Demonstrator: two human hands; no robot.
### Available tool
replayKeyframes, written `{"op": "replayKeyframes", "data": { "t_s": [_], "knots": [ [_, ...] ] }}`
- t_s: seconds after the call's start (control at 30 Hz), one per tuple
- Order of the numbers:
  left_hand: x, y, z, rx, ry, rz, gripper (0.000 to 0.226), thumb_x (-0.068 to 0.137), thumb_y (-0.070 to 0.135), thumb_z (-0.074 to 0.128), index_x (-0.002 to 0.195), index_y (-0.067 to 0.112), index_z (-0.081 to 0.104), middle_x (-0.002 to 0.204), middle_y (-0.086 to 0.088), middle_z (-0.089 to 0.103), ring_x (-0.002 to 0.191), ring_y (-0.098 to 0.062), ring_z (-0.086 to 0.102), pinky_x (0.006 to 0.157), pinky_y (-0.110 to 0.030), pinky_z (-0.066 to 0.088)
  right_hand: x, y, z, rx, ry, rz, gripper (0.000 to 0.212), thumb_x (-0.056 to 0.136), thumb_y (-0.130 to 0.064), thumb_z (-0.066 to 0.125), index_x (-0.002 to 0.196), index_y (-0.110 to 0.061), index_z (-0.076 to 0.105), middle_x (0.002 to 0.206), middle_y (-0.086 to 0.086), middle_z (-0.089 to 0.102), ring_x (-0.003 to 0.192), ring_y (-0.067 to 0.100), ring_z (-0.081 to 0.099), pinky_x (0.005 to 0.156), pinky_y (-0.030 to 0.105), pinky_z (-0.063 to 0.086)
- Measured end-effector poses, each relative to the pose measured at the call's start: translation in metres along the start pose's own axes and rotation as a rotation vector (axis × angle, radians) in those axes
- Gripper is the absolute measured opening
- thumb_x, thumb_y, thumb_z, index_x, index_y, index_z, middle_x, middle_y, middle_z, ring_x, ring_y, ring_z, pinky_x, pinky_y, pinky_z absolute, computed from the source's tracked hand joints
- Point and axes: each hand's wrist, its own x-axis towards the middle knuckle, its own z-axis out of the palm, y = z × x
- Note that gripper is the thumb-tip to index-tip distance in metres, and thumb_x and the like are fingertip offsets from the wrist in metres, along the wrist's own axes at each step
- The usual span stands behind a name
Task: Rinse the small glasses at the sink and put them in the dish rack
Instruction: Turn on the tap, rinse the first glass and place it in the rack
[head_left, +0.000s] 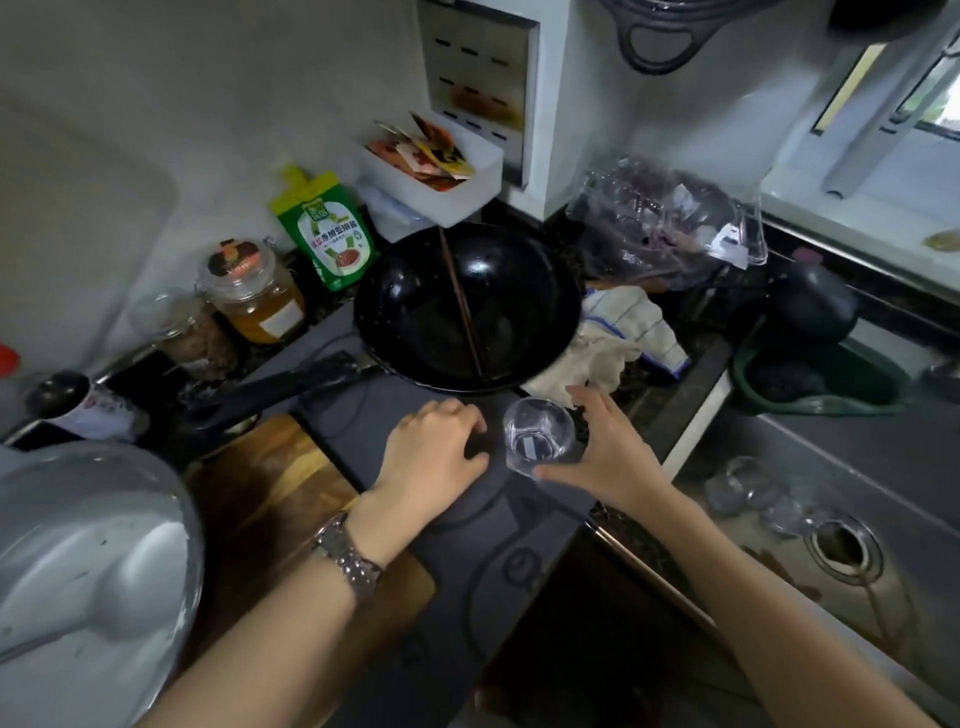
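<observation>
2 bare forearms, no sleeves in view. Silver metal-link watch band (347, 556) around left wrist, at 8 o'clock from left hand (431, 452). Right hand (608, 452) without rings or watch.

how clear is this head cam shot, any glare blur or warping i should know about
Head view: strong wide-angle warping, the wall and counter edges bow toward the borders; a bright glare spot sits on the wok; the small glass held by the right hand is fairly sharp; the glasses in the sink look soft and hard to count; the left hand is evenly lit.
</observation>
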Motion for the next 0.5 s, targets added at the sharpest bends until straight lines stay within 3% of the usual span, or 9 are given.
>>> {"op": "replayKeyframes", "data": {
  "t_s": [0.37, 0.5],
  "knots": [
    [0.015, -0.023, 0.010, -0.093, -0.076, -0.040, 0.029, 0.089, 0.038, 0.060, 0.116, 0.027, 0.058, 0.117, 0.006, 0.057, 0.114, -0.016, 0.052, 0.086, -0.032, 0.044, 0.019, -0.002, 0.032, 0.167, 0.020, -0.009, 0.088, 0.060, -0.032, 0.088, 0.134, -0.020, 0.041, 0.128, -0.004, 0.046, 0.115, 0.013, 0.051, 0.095, 0.033, 0.047],
    [0.016, -0.027, 0.015, -0.104, -0.087, -0.045, 0.029, 0.089, 0.037, 0.059, 0.116, 0.027, 0.058, 0.117, 0.006, 0.057, 0.114, -0.017, 0.052, 0.085, -0.033, 0.045, 0.020, 0.002, 0.036, 0.231, 0.024, -0.027, 0.092, 0.057, -0.029, 0.089, 0.134, -0.024, 0.040, 0.123, -0.010, 0.050, 0.108, 0.007, 0.054, 0.089, 0.019, 0.044]
  ]
}}
